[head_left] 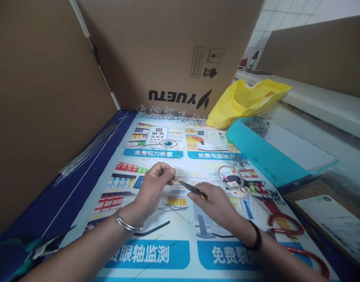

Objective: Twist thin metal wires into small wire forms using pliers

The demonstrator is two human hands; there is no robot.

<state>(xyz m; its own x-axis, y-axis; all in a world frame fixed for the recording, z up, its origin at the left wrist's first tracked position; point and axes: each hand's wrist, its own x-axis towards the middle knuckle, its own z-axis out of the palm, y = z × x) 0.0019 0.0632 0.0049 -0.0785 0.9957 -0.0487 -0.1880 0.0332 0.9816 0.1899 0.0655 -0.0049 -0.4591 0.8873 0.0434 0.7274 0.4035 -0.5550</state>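
My left hand point(154, 184) is closed in a pinch on a thin bent wire point(178, 171), whose fine loop shows just past the fingertips. My right hand point(217, 203) grips a pair of pliers point(188, 187) with dark jaws and a bit of yellow on the handle. The jaw tips reach to the wire at my left fingertips; whether they clamp it is too small to tell. Below the hands, several loose cut wires point(174, 208) lie on the printed poster point(191, 235). A round wire coil point(231, 177) rests beyond my right hand.
Red-handled scissors point(287, 225) lie at right, teal-handled cutters point(35, 250) at lower left. Long straight wires point(87, 152) lie on the left. A teal box point(256, 152) holding wire pieces and a yellow bag point(241, 103) stand at back right. Cardboard panels point(168, 51) wall the back and left.
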